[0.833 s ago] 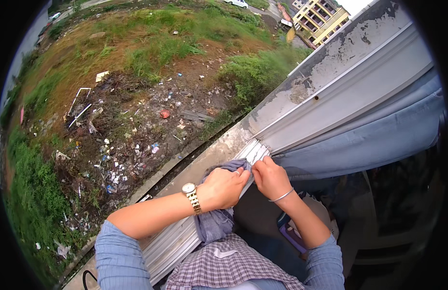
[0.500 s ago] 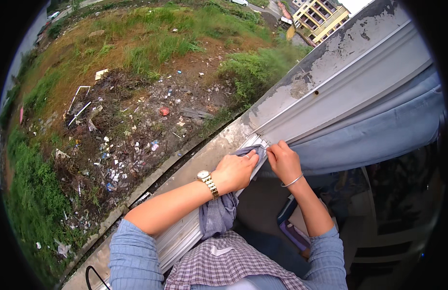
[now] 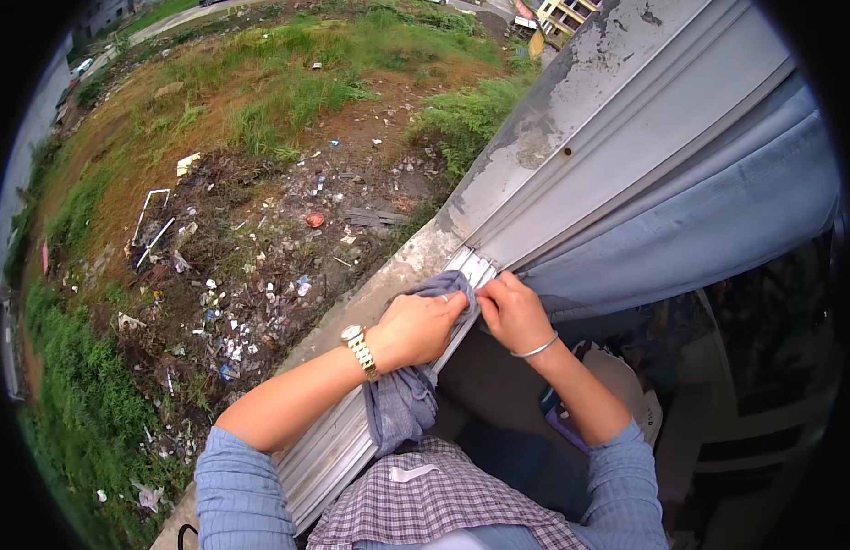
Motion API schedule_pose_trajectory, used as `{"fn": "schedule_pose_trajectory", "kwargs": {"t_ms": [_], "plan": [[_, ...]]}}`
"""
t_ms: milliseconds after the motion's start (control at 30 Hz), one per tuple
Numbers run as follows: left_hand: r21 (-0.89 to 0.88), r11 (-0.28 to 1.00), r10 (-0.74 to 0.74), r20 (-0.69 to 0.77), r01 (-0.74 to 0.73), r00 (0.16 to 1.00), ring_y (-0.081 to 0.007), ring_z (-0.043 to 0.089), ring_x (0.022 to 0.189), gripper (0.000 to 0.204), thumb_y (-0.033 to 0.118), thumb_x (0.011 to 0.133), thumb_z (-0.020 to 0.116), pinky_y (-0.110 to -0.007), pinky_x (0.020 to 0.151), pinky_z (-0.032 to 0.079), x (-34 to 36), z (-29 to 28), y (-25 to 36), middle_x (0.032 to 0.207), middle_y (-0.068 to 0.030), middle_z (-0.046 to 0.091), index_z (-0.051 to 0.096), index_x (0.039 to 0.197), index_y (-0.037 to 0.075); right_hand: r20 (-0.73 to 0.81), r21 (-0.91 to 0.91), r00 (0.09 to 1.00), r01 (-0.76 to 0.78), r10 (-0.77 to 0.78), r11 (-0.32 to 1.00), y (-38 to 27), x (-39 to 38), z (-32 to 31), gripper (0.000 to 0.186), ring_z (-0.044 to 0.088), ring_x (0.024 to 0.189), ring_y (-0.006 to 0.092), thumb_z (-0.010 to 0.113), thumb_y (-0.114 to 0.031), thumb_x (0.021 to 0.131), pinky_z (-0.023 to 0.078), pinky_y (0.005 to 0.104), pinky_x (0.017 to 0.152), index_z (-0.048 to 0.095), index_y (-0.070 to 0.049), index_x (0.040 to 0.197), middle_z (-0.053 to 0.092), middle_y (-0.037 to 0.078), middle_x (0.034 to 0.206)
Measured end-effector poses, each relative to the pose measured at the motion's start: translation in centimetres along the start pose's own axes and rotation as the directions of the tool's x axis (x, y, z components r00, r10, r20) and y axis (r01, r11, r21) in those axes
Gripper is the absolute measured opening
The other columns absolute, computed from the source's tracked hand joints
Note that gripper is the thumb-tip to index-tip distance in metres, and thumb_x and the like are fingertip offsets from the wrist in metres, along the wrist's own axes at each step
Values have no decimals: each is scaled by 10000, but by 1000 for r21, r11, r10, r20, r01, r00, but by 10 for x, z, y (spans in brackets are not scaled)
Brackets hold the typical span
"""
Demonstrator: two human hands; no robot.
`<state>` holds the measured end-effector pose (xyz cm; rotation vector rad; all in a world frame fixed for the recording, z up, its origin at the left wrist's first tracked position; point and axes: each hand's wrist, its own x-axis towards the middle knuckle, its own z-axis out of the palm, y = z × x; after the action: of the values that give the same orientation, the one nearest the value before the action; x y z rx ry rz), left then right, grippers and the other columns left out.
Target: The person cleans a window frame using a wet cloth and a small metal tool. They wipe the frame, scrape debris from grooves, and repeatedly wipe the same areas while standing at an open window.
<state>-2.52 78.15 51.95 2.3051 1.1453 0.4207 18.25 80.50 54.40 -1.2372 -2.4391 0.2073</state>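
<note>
A bluish-grey cloth [image 3: 397,412] lies bunched over the white metal sliding-window track [image 3: 315,469], its upper part twisted near the track's upper end. My left hand [image 3: 420,325], with a gold watch at the wrist, grips the cloth and presses it onto the rails, fingers bent. My right hand [image 3: 516,316], with a silver bangle, is closed in a pinch on the cloth's upper end, just right of my left fingertips. The fingertips of both hands are partly hidden. A checked apron or garment [image 3: 397,495] covers my front below.
A weathered concrete wall edge [image 3: 535,128] and grey window frame [image 3: 636,137] run up to the right, beside a blue-grey curtain [image 3: 700,211]. Outside lies ground with grass and scattered litter [image 3: 260,302]. The dark interior at lower right holds a purple object [image 3: 562,422], partly hidden.
Both hands moved up along the track with the cloth, then back slightly down and left since half a second ago. The view has shifted, showing less of the yellow building.
</note>
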Motion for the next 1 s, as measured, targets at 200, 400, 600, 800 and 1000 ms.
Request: {"fn": "schedule_pose_trajectory", "kwargs": {"t_ms": [200, 400, 600, 800, 1000], "plan": [[144, 984, 118, -99, -103, 988, -299, 693, 803, 426, 98, 839, 596, -424, 679, 562, -23, 12, 12, 1395, -158, 564, 531, 1254, 25, -115, -61, 991, -77, 70, 995, -25, -23, -3, 51, 636, 685, 345, 685, -44, 861, 526, 409, 600, 660, -30, 903, 585, 132, 838], [106, 990, 99, -35, -95, 994, -289, 690, 848, 462, 76, 804, 616, -417, 708, 562, -2, 10, 18, 1401, -111, 552, 555, 1262, 63, -175, 5, 978, -114, 113, 994, -12, -21, -13, 64, 633, 679, 337, 693, -32, 840, 522, 406, 606, 663, -40, 895, 588, 116, 826], [106, 990, 97, -23, -94, 995, -286, 685, 901, 490, 74, 806, 600, -413, 734, 561, -3, 5, 20, 1351, -96, 551, 562, 1294, 67, -114, -1, 985, -132, 131, 991, -21, -20, -16, 61, 632, 681, 335, 699, -85, 847, 517, 419, 600, 653, -48, 857, 569, 111, 803], [46, 997, 68, -90, -64, 994, -323, 669, 960, 488, 81, 826, 584, -431, 779, 557, -8, 2, 22, 1369, -120, 536, 551, 1312, 64, -81, -98, 993, -92, 84, 991, -17, -26, -6, 98, 644, 647, 362, 637, -111, 894, 536, 447, 569, 576, -57, 840, 552, 123, 867], [-12, 1000, -26, -189, 24, 982, -367, 636, 1065, 434, 74, 856, 561, -451, 896, 532, -17, 7, 11, 1361, -192, 557, 556, 1280, -21, -101, -272, 990, -120, 96, 955, -12, -19, 7, 58, 661, 606, 345, 628, -53, 833, 551, 445, 546, 570, -46, 835, 556, 146, 868]]}}
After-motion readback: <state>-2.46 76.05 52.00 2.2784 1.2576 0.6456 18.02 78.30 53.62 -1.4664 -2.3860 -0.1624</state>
